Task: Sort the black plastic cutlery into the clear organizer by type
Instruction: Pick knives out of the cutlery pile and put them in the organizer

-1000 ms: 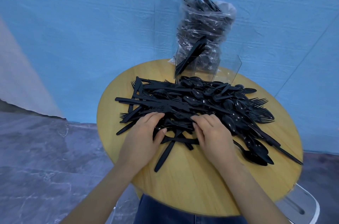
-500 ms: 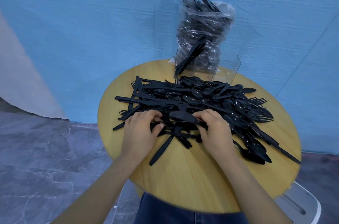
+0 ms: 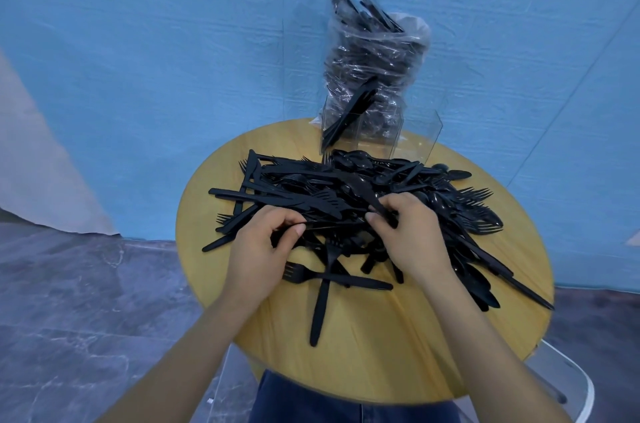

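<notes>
A big heap of black plastic cutlery, forks, knives and spoons mixed, covers the round wooden table. My left hand sits at the heap's near edge, fingers curled around a few black pieces. My right hand pinches the handle of a black spoon that lies across the heap. A loose fork and a knife lie crossed just in front of my hands. The clear organizer stands at the table's far edge, with a few knives leaning in its left compartment.
Behind the organizer a clear plastic bag stuffed with more black cutlery leans against the blue wall. A white chair shows at the lower right below the table. Grey marble floor lies to the left. My blue jeans touch the table's near edge.
Both hands moved deeper into the heap and curled; the right hand took hold of a spoon. A fork and a knife now lie crossed in front of my hands.
</notes>
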`<state>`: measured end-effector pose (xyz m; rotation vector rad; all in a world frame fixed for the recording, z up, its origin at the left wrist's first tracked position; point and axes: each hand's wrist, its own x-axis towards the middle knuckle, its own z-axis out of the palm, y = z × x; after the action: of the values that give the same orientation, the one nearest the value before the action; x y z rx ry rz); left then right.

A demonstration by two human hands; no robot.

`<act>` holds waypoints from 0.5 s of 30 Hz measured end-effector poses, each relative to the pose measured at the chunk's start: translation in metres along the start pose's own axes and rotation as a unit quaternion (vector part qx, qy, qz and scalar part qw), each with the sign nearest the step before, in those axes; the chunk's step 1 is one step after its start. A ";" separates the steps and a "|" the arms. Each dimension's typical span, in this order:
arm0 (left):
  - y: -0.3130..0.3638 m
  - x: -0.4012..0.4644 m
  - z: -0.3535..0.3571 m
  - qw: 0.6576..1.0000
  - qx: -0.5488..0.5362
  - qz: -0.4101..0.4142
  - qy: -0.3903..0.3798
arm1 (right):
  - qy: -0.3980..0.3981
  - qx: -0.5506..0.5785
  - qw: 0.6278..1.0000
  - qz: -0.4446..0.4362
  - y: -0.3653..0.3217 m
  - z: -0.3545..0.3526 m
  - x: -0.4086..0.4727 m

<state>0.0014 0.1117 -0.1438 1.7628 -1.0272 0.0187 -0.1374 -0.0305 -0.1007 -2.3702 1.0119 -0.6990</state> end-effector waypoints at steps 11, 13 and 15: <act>0.005 0.018 0.002 0.996 -0.067 -0.055 0.021 | -0.091 0.026 0.995 -0.021 -0.016 -0.002 0.010; 0.007 0.022 0.004 0.994 -0.056 -0.081 0.049 | -0.064 0.054 0.996 -0.004 -0.016 -0.008 0.014; 0.016 0.025 0.005 0.992 -0.061 -0.090 0.059 | -0.052 0.082 0.995 0.001 -0.017 -0.013 0.018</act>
<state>0.0052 0.0911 -0.1225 1.7154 -0.7658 -0.0513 -0.1264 -0.0363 -0.0759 -2.2385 0.8783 -0.6248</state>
